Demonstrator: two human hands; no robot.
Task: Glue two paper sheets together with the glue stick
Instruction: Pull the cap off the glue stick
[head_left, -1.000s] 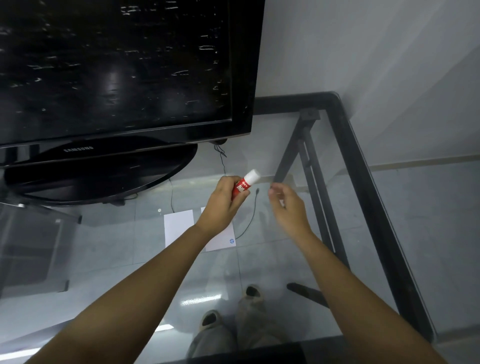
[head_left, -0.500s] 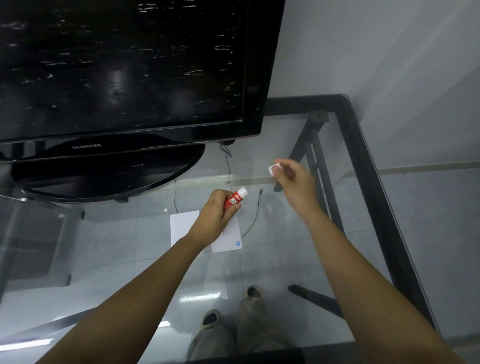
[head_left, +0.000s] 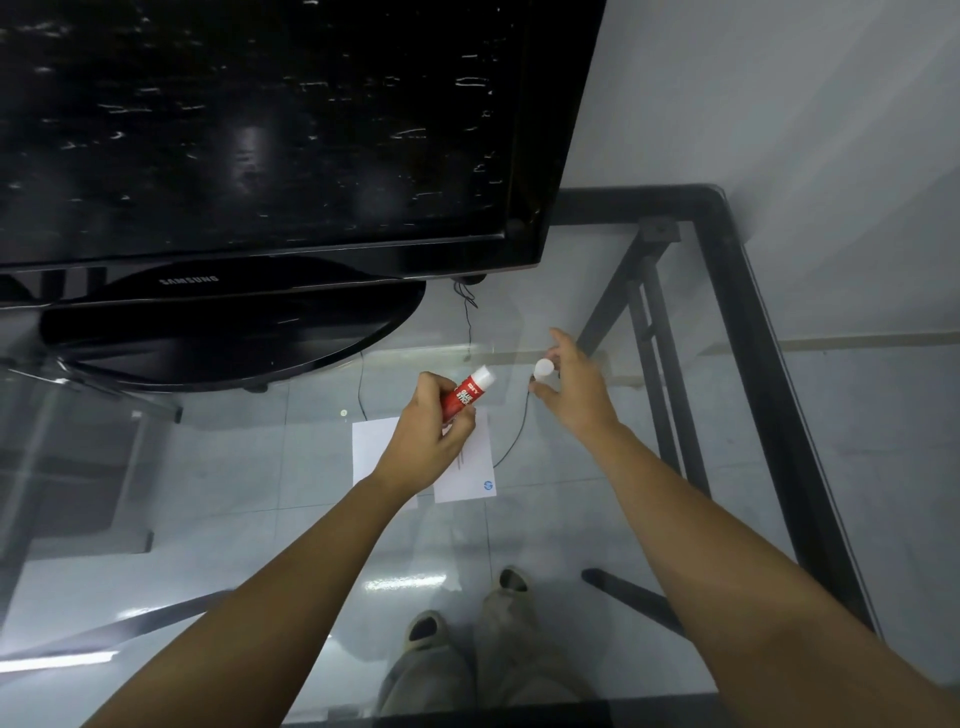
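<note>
Paper sheets (head_left: 371, 441) lie flat on the glass counter (head_left: 597, 493), two of them side by side in front of the TV (head_left: 260, 130), the right one (head_left: 470, 478) bearing a small blue logo at its near corner; above the sheets, the left hand (head_left: 431, 431) is closed round the red glue stick (head_left: 464, 395), whose white tip points up and away toward the TV; right of the stick, the right hand (head_left: 571, 389) pinches the white cap (head_left: 544, 368) between thumb and fingers, other fingers spread, low over the counter; a thin black cable (head_left: 511, 447) trails between the sheets and that hand. Judged from this, the step is uncapping, with the cap about to be set aside; next the stick wants turning tip-down onto one sheet, the freed right hand steadying the paper so it does not slide on the glass.
</note>
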